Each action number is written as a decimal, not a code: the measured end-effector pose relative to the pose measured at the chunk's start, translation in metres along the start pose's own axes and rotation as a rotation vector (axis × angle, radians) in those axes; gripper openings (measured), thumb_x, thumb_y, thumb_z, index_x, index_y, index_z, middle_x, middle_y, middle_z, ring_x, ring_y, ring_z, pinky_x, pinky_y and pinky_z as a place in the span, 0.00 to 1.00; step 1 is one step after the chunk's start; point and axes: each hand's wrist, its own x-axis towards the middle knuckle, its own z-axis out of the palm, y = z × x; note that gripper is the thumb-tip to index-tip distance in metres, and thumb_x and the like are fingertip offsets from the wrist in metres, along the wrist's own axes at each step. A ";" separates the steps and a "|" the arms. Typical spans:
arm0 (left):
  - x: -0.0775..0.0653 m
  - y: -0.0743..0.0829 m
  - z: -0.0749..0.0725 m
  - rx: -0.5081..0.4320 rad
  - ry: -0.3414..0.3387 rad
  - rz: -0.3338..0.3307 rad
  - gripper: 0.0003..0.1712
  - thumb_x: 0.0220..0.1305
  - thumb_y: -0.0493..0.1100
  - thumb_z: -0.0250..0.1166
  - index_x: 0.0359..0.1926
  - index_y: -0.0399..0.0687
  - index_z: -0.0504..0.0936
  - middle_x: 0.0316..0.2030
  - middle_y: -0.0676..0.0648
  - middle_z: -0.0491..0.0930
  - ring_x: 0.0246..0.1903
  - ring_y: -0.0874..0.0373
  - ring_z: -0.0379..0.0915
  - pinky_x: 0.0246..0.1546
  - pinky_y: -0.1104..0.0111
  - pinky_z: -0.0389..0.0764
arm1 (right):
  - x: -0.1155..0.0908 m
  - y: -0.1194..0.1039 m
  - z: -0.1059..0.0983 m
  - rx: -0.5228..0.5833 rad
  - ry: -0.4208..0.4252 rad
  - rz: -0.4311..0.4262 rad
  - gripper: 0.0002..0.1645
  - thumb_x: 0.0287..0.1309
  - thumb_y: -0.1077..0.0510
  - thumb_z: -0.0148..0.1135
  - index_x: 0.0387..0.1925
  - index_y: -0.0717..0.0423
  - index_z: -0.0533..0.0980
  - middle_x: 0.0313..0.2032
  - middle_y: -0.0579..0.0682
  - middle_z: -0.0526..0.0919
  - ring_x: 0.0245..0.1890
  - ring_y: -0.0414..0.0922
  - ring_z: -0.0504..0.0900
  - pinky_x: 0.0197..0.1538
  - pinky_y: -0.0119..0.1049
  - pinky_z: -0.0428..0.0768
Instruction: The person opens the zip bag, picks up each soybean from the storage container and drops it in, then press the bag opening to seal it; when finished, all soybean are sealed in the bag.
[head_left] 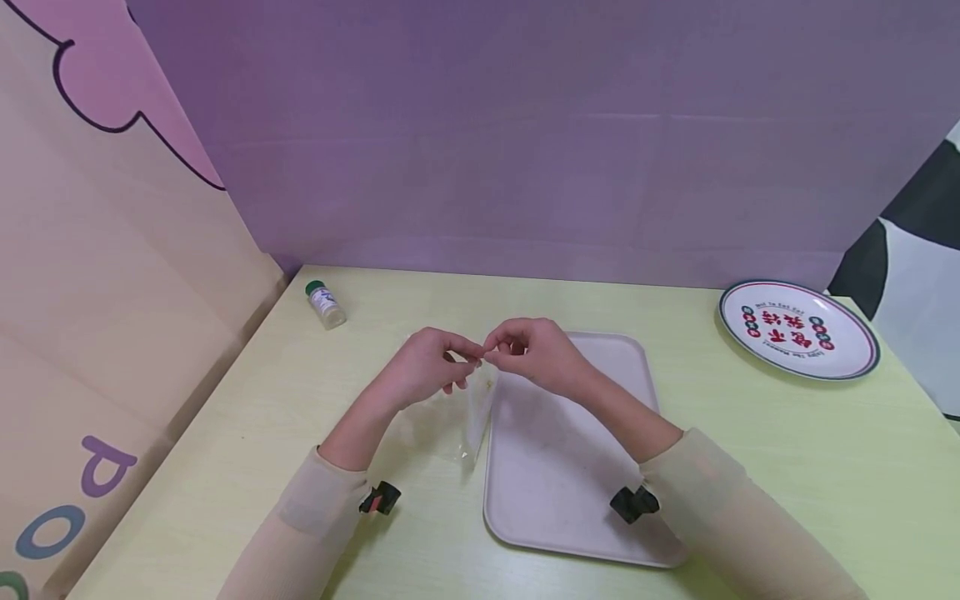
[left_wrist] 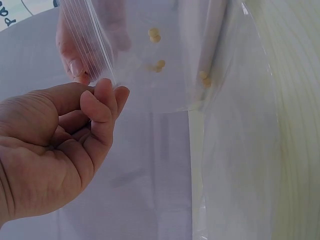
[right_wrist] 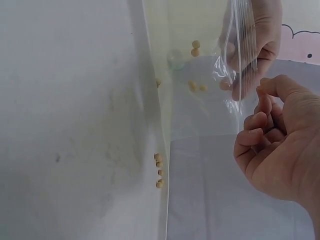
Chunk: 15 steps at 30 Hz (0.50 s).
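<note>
Between my hands hangs a clear zip-lock bag [head_left: 477, 417], with several small round yellow beans [left_wrist: 154, 35] in it. My left hand [head_left: 426, 364] pinches the bag's top edge with thumb and fingertips. Close beside it, my right hand [head_left: 542, 358] pinches the same edge, so the two sets of fingertips nearly meet. Zip lines [right_wrist: 240, 50] run along that edge in the right wrist view. More beans [right_wrist: 159, 170] show along a pale edge there; I cannot tell whether they lie inside the bag.
A pale rectangular tray [head_left: 570, 475] lies below my right forearm. At the back left, a small clear jar with a green lid [head_left: 326, 305] lies on the table. An oval plate with red lettering [head_left: 799, 330] rests at the back right. A purple panel [head_left: 525, 150] stands behind the table.
</note>
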 end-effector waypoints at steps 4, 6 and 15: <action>0.000 0.000 -0.001 0.007 -0.002 0.000 0.15 0.70 0.36 0.64 0.55 0.45 0.87 0.45 0.42 0.85 0.32 0.41 0.82 0.29 0.62 0.80 | 0.000 0.002 0.000 0.001 0.010 -0.010 0.03 0.64 0.59 0.68 0.38 0.49 0.86 0.28 0.47 0.79 0.29 0.46 0.73 0.28 0.34 0.70; -0.001 0.001 -0.001 0.011 -0.003 0.000 0.14 0.70 0.36 0.64 0.54 0.45 0.87 0.46 0.42 0.85 0.30 0.43 0.82 0.26 0.66 0.77 | 0.001 0.004 -0.001 -0.001 0.026 -0.015 0.03 0.65 0.58 0.67 0.38 0.49 0.86 0.29 0.47 0.81 0.30 0.46 0.73 0.29 0.35 0.71; -0.001 0.000 -0.001 -0.009 -0.016 -0.002 0.15 0.70 0.35 0.62 0.54 0.45 0.87 0.46 0.44 0.86 0.34 0.40 0.82 0.36 0.51 0.82 | 0.006 0.014 -0.007 -0.006 0.135 -0.005 0.10 0.69 0.55 0.64 0.43 0.55 0.85 0.33 0.48 0.83 0.31 0.48 0.75 0.34 0.39 0.75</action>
